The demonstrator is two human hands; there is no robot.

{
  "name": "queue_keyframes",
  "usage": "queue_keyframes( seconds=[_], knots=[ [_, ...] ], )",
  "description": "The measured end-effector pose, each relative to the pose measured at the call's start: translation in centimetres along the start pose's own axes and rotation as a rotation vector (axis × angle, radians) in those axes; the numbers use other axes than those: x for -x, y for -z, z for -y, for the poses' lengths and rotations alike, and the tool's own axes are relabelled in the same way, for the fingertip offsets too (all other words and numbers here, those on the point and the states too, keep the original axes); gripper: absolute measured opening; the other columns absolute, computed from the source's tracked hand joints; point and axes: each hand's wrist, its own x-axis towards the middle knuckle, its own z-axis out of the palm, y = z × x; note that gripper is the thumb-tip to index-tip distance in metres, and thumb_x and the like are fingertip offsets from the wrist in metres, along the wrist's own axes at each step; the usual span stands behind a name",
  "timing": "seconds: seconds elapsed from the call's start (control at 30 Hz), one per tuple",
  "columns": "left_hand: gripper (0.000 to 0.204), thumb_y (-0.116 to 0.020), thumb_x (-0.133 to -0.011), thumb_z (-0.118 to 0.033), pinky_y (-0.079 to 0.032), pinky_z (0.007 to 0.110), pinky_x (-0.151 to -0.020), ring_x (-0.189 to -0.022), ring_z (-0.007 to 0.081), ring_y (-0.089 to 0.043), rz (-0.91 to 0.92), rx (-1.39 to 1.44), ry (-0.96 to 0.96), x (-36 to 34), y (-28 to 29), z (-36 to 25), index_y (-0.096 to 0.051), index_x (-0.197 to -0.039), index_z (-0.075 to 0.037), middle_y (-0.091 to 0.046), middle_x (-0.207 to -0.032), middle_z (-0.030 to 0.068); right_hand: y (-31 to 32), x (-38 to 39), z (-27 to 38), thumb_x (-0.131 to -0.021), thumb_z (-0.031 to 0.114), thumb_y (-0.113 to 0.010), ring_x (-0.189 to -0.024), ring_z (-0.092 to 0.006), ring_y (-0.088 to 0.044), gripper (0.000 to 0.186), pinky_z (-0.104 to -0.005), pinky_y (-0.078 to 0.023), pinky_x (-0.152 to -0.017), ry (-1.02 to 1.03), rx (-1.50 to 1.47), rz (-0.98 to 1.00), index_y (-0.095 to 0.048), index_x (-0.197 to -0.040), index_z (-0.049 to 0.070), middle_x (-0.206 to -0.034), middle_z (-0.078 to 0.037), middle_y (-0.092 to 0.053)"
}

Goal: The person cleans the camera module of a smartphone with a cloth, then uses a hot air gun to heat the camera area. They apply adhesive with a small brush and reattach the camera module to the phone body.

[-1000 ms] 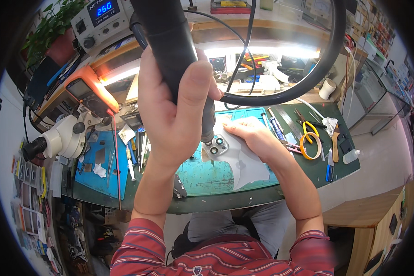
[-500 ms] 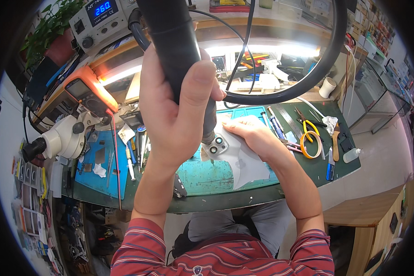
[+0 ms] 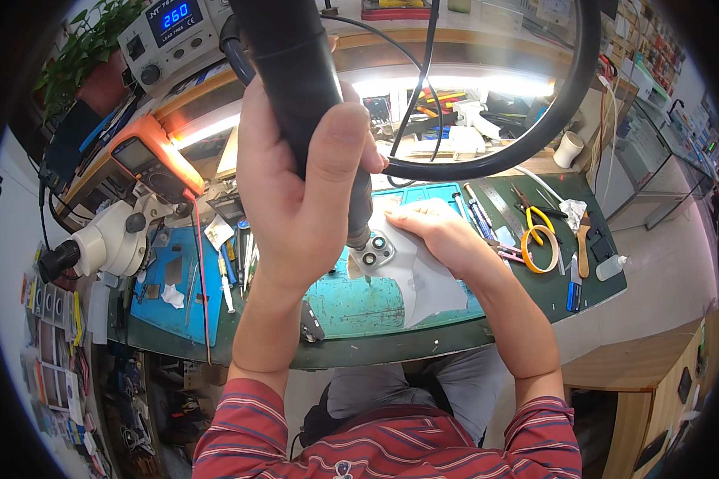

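My left hand (image 3: 299, 188) is wrapped round the black handle of a hot-air tool (image 3: 291, 64), whose metal nozzle (image 3: 358, 239) points down just above a raised camera module with round lenses (image 3: 375, 252). My right hand (image 3: 427, 227) grips the upper right of the pale phone back panel (image 3: 395, 215) that carries the module, fingers closed on it. A translucent torn sheet (image 3: 431, 291) hangs over the panel's lower part, on a turquoise mat (image 3: 351, 307). A small dark part (image 3: 310, 319) lies just right of my left forearm.
A white microscope (image 3: 112, 239), blue mat (image 3: 176, 303) and orange multimeter (image 3: 156, 164) are at left, below a control unit (image 3: 168, 44). A thick black hose (image 3: 487, 168) loops overhead. Pliers (image 3: 539, 215), a tape roll (image 3: 542, 251), brush (image 3: 583, 247) and bottle (image 3: 611, 267) lie at right.
My left hand and the tool shifted slightly right around half a second ago and are now back slightly left, still over the camera module. My right hand looks unmoved.
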Motion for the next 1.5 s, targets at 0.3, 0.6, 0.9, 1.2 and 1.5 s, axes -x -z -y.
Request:
queue_keyframes(
  seconds=[0.3,0.6,0.9,1.2,1.5],
  knots=[
    [0.054,-0.056,-0.108,-0.031,-0.059,0.033,-0.069,-0.072,0.0131,-0.064,0.014,-0.026,-0.017,-0.1,0.0,0.0,-0.042,-0.144,0.008,-0.060,-0.096,0.0074,-0.1,0.4,0.7,-0.102,0.027,-0.059,-0.090,-0.0131,-0.062,0.034,-0.0284,-0.049,-0.080,-0.018,0.027,0.030,-0.072,-0.114,-0.002,-0.104,-0.007,-0.071],
    [0.056,-0.055,-0.109,-0.032,-0.059,0.033,-0.068,-0.071,0.0132,-0.064,0.008,-0.058,-0.015,-0.2,0.2,-0.1,-0.041,-0.143,0.009,-0.060,-0.094,0.0073,-0.2,0.3,0.4,-0.101,0.028,-0.059,-0.089,-0.0133,-0.062,0.035,-0.0287,-0.049,-0.078,0.003,0.026,0.014,-0.072,-0.112,-0.003,-0.103,-0.008,-0.071],
    [0.055,-0.054,-0.109,-0.032,-0.059,0.033,-0.068,-0.071,0.0134,-0.065,0.001,-0.052,-0.014,-0.1,0.0,-0.1,-0.041,-0.143,0.009,-0.061,-0.094,0.0071,-0.2,0.2,0.4,-0.103,0.029,-0.058,-0.083,-0.0107,-0.059,0.033,-0.0277,-0.048,-0.073,-0.016,0.016,0.033,-0.071,-0.105,-0.001,-0.095,-0.004,-0.069],
    [0.056,-0.054,-0.109,-0.032,-0.060,0.033,-0.068,-0.071,0.0134,-0.065,0.014,-0.067,-0.033,-0.2,0.1,0.0,-0.041,-0.143,0.009,-0.061,-0.093,0.0078,-0.4,0.1,0.2,-0.103,0.029,-0.060,-0.079,-0.0078,-0.058,0.031,-0.0270,-0.047,-0.070,0.007,0.040,0.022,-0.073,-0.101,0.001,-0.091,-0.002,-0.069],
    [0.056,-0.054,-0.109,-0.032,-0.059,0.033,-0.067,-0.071,0.0136,-0.064,0.015,-0.064,-0.030,-0.1,0.1,-0.1,-0.040,-0.144,0.010,-0.061,-0.093,0.0080,0.1,-0.4,-0.4,-0.105,0.035,-0.060,-0.073,-0.0057,-0.058,0.034,-0.0264,-0.047,-0.064,0.005,0.057,0.082,-0.074,-0.097,0.005,-0.083,0.001,-0.068]
  ],
)
